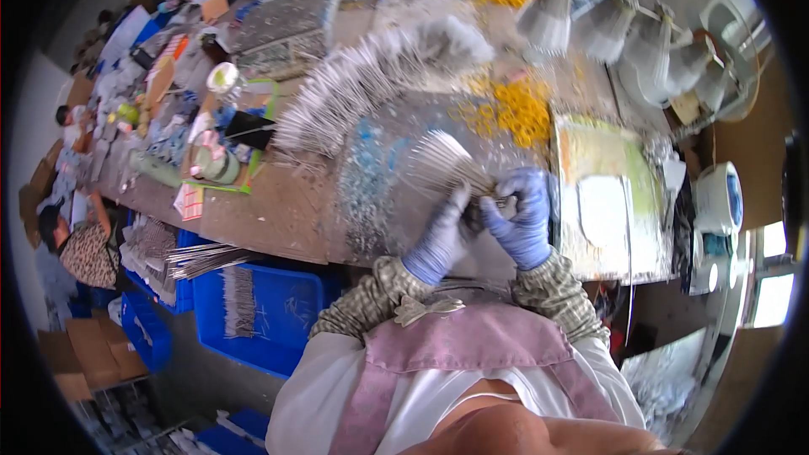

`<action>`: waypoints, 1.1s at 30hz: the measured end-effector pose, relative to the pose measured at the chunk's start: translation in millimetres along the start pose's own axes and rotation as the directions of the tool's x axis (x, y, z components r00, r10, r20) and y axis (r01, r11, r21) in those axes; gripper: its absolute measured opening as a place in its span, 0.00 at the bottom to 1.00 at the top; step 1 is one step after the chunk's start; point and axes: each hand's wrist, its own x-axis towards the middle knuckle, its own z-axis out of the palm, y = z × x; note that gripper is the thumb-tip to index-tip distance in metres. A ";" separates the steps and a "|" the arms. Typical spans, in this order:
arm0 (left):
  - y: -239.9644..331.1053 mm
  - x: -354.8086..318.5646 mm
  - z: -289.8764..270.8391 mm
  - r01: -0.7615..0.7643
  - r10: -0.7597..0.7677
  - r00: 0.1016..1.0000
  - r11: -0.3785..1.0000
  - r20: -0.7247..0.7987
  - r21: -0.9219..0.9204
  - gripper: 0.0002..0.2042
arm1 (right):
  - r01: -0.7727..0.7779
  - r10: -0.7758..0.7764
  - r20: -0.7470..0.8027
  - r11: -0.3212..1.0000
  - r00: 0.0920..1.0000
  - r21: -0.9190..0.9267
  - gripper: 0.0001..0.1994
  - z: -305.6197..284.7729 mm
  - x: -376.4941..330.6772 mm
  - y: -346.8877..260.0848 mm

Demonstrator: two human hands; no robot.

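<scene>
A bundle of thin, pale rods [442, 156] fans out over the worktable, its narrow end toward me. My left hand [438, 234], in a pale purple-blue glove, is closed around the near part of this bundle. My right hand [524, 215], gloved alike, has its fingers curled at the gathered end and pinches there. What lies between the fingertips is partly hidden. Just beyond the bundle, to the right, lies a loose heap of yellow rubber bands [518, 114]. A long curved row of similar thin rods [337, 105] stretches over the table at the left and back.
Several fan-shaped bundles [548, 21] hang at the back right. A stained board [602, 202] lies right of my hands. A blue bin [286, 312] stands below the table's front edge, left. White buckets [719, 198] are far right. Co-workers [80, 244] work at the left.
</scene>
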 end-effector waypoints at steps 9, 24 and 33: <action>-19.4 3.1 -91.6 -0.418 0.311 0.852 -0.079 0.421 0.905 0.21 | 0.115 -0.007 0.399 0.962 0.917 -0.247 0.25 30.0 -102.4 74.5; -16.5 6.6 -103.2 -0.573 0.098 0.722 -0.470 0.685 0.671 0.22 | -0.164 0.258 0.389 0.952 0.885 -0.259 0.21 20.2 -114.1 83.7; -18.5 1.5 -103.1 -0.501 0.112 0.836 -0.243 0.537 0.831 0.21 | 0.017 0.191 0.420 0.896 0.887 -0.443 0.21 20.4 -125.5 75.4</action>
